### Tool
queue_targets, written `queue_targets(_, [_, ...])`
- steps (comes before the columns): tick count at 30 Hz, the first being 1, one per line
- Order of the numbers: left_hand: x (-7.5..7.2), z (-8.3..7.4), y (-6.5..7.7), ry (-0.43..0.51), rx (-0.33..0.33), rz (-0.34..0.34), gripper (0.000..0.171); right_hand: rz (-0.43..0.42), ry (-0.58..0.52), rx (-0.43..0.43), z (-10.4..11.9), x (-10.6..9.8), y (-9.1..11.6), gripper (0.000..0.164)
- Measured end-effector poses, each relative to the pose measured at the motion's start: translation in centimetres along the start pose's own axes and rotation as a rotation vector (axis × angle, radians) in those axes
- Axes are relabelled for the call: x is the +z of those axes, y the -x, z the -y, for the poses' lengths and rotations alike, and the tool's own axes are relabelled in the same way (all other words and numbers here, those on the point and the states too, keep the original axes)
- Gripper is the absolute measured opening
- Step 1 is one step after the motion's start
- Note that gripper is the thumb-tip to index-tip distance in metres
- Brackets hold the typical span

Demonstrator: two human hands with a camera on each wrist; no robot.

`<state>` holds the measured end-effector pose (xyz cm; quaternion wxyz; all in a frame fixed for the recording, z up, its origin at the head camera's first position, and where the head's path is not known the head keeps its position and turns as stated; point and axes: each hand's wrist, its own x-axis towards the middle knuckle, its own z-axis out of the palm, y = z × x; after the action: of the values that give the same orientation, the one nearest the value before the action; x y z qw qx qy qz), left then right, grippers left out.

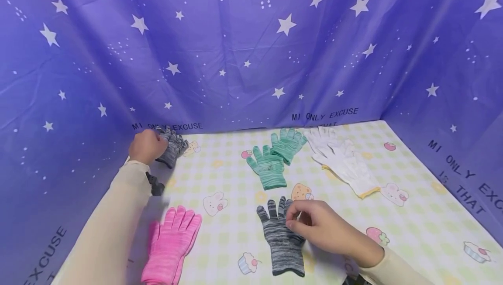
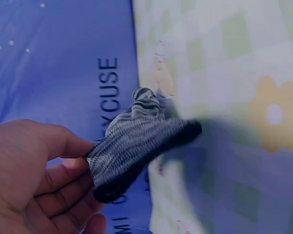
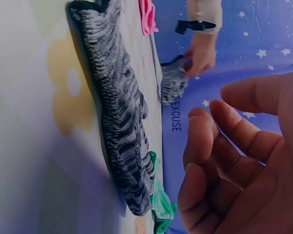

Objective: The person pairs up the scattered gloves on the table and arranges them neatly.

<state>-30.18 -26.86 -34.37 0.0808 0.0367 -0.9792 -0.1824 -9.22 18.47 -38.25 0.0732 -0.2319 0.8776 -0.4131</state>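
Observation:
At the far left of the table, my left hand (image 1: pixel 147 146) pinches a black-and-grey striped knit glove (image 1: pixel 171 147) by its edge. The left wrist view shows thumb and fingers on that glove (image 2: pixel 136 146), its dark cuff hanging toward the table. A matching striped glove (image 1: pixel 284 243) lies flat at the front middle, fingers pointing away. Just above its right side hovers my right hand (image 1: pixel 320 226), fingers loosely bent. In the right wrist view a gap shows between thumb and fingertips, with nothing held; the lying glove (image 3: pixel 119 107) is beside the hand.
Pink gloves (image 1: pixel 173 243) lie stacked at the front left. Two green gloves (image 1: pixel 271 169) overlap at the back middle. White gloves with yellow cuffs (image 1: pixel 347 167) lie at the back right. Purple star-printed curtains (image 1: pixel 251 58) border the checked tablecloth (image 1: pixel 228 232) at the back and sides.

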Motion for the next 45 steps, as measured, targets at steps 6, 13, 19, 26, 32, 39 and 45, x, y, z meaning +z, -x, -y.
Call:
queue_targets(6, [-1.3, -1.5, 0.8, 0.019, 0.054, -0.021, 0.036, -0.006, 0.059, 0.018, -0.2, 0.2, -0.2, 0.006])
queue_targets(13, [-1.3, -3.8, 2.0, 0.014, 0.15, -0.054, 0.026, 0.002, 0.069, 0.052, -0.1, 0.0, -0.3, 0.005])
queue_targets(19, [-1.0, -6.3, 3.6, 0.038, 0.216, -0.032, 0.017, -0.019, 0.108, 0.078, 0.1, -0.2, -0.4, 0.011])
queue_targets(26, [-1.1, -8.7, 6.3, 0.073, 0.311, -0.018, 0.014, -0.023, 0.133, 0.087, 0.0, -0.2, -0.4, 0.012])
queue_targets(32, [-1.0, -10.4, 8.6, 0.077, 0.367, -0.003, 0.014, -0.022, 0.146, 0.092, 0.0, -0.1, -0.3, 0.011])
queue_targets(39, [-0.8, -11.3, 11.4, 0.092, 0.381, 0.019, 0.012, -0.018, 0.162, 0.098, 0.1, -0.1, -0.2, 0.012])
queue_targets(45, [-0.3, -11.9, 13.7, 0.114, 0.409, 0.04, 0.014, -0.021, 0.228, 0.106, 0.4, -0.1, 0.3, 0.015])
